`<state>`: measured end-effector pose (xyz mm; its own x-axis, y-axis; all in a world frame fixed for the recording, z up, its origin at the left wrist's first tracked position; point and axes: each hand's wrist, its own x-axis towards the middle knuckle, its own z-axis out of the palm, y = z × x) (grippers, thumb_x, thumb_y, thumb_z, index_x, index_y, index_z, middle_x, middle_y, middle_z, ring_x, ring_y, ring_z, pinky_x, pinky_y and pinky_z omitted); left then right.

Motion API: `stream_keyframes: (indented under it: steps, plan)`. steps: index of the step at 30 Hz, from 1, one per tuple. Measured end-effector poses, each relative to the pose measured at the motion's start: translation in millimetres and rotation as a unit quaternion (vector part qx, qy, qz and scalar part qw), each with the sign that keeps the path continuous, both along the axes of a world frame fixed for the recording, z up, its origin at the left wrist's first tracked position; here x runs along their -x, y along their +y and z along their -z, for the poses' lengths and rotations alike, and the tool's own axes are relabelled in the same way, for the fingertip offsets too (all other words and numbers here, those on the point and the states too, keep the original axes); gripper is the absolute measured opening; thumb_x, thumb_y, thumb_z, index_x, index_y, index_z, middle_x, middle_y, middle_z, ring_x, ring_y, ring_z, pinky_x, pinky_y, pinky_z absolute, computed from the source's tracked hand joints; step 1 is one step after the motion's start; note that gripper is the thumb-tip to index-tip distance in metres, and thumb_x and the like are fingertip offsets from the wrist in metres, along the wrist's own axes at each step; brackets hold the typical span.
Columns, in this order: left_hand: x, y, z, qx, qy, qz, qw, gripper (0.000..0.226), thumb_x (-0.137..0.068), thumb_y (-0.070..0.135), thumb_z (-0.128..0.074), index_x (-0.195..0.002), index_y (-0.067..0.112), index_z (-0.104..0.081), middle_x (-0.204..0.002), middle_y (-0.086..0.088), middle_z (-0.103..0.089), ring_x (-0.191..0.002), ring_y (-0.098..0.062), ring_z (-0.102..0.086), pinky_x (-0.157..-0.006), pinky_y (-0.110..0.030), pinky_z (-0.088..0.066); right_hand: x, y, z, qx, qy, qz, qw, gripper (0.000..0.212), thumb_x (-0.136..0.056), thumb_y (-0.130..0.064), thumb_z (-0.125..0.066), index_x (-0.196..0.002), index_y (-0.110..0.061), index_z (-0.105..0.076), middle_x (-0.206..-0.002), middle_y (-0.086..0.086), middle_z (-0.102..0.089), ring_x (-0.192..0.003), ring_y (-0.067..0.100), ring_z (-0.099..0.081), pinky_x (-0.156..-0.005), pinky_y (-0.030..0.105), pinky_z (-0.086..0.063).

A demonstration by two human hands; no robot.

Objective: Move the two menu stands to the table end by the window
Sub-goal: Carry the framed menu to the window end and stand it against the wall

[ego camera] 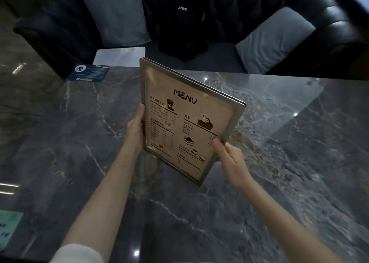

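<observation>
Both forearms reach forward; left hand (135,131) and right hand (229,159) pinch opposite side edges of 1 menu stand (189,121), long axis upright, tilted, between them

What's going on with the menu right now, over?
Left hand and right hand both gripping the menu stand by its sides. Stand tilted above the table. Nothing blocking nearby.

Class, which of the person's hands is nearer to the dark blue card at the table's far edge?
Left. The left hand grips the menu stand's left edge, on the dark blue card's side; the right hand holds the opposite lower edge, farther away.
</observation>
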<state>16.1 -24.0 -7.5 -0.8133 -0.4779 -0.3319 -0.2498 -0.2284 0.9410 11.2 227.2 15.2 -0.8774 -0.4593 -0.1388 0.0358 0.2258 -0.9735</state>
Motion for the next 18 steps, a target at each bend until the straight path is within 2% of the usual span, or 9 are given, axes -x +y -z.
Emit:
stream_keyframes:
  steps: [2, 4, 5, 7, 10, 12, 14, 16, 18]
  plan:
    - [1, 0, -1, -0.012, 0.007, 0.011, 1.0, 0.052, -0.074, 0.066, -0.051, -0.089, 0.022, -0.073, -0.099, -0.006, -0.073, -0.089, -0.017, -0.071, -0.072, -0.029, -0.056, -2, -2, 0, -0.006, 0.017, 0.004, 1.0, 0.06, -0.071, -0.08, -0.032, -0.098, -0.036, -0.063, -0.089, -0.022, -0.072, -0.095, 0.005, -0.067, -0.08, 0.027, -0.056]
    - [1, -1, -1, -0.015, 0.016, 0.018, 1.0, 0.054, -0.078, 0.064, -0.049, -0.098, 0.02, -0.072, -0.112, -0.013, -0.069, -0.102, -0.024, -0.068, -0.082, -0.036, -0.055, -3, -4, 2, -0.014, 0.026, 0.005, 1.0, 0.076, -0.071, -0.081, -0.028, -0.108, -0.024, -0.064, -0.099, -0.012, -0.072, -0.096, 0.009, -0.067, -0.082, 0.035, -0.057]
    - [1, -1, -2, -0.02, 0.023, 0.014, 0.999, 0.059, -0.078, 0.065, -0.05, -0.105, 0.016, -0.07, -0.118, -0.016, -0.066, -0.107, -0.027, -0.065, -0.088, -0.04, -0.053, -3, -3, 2, -0.017, 0.029, 0.004, 0.999, 0.078, -0.073, -0.08, -0.027, -0.109, -0.021, -0.063, -0.102, -0.006, -0.072, -0.096, 0.011, -0.067, -0.082, 0.039, -0.057]
    - [1, 0, -5, -0.04, 0.036, 0.012, 0.998, 0.071, -0.073, 0.067, -0.054, -0.115, 0.01, -0.065, -0.124, -0.019, -0.063, -0.113, -0.03, -0.062, -0.096, -0.045, -0.049, -2, -2, 3, -0.022, 0.038, 0.004, 0.999, 0.07, -0.077, -0.075, -0.027, -0.107, -0.023, -0.063, -0.102, 0.002, -0.072, -0.094, 0.017, -0.068, -0.081, 0.045, -0.057]
    - [1, 4, -6, -0.065, 0.038, -0.003, 0.997, 0.073, -0.069, 0.066, -0.056, -0.115, 0.01, -0.064, -0.125, -0.017, -0.063, -0.114, -0.029, -0.061, -0.101, -0.05, -0.045, -1, 1, 4, -0.023, 0.04, 0.003, 0.999, 0.055, -0.079, -0.068, -0.029, -0.098, -0.029, -0.063, -0.095, 0.008, -0.073, -0.088, 0.028, -0.068, -0.077, 0.052, -0.055]
    - [2, 5, -5, -0.081, 0.04, -0.01, 0.996, 0.069, -0.069, 0.064, -0.057, -0.113, 0.012, -0.066, -0.124, -0.016, -0.063, -0.113, -0.028, -0.062, -0.102, -0.051, -0.044, 1, 1, 1, -0.024, 0.042, -0.003, 0.999, 0.058, -0.079, -0.069, -0.029, -0.096, -0.027, -0.065, -0.094, 0.007, -0.074, -0.088, 0.026, -0.069, -0.077, 0.05, -0.056]
    - [3, 7, -5, -0.085, 0.04, -0.013, 0.996, 0.07, -0.067, 0.064, -0.059, -0.114, 0.012, -0.066, -0.123, -0.015, -0.064, -0.112, -0.027, -0.063, -0.102, -0.05, -0.044, 3, 4, -1, -0.02, 0.039, -0.004, 0.999, 0.054, -0.08, -0.069, -0.03, -0.094, -0.029, -0.064, -0.094, 0.0, -0.073, -0.089, 0.018, -0.07, -0.075, 0.041, -0.058]
    - [5, 11, -7, -0.09, 0.035, -0.017, 0.995, 0.076, -0.062, 0.066, -0.065, -0.114, 0.011, -0.066, -0.121, -0.014, -0.066, -0.111, -0.026, -0.064, -0.102, -0.049, -0.045, 6, 8, -4, 0.001, 0.025, 0.001, 1.0, 0.042, -0.087, -0.059, -0.032, -0.093, -0.031, -0.063, -0.093, -0.01, -0.07, -0.088, 0.008, -0.069, -0.072, 0.027, -0.058]
    - [8, 14, -11, -0.105, 0.032, -0.027, 0.994, 0.08, -0.054, 0.066, -0.071, -0.112, 0.011, -0.068, -0.118, -0.013, -0.068, -0.109, -0.025, -0.066, -0.101, -0.048, -0.046, 7, 13, -9, 0.019, 0.017, 0.004, 1.0, 0.044, -0.085, -0.051, -0.031, -0.096, -0.024, -0.064, -0.091, -0.011, -0.07, -0.085, 0.004, -0.069, -0.068, 0.02, -0.056]
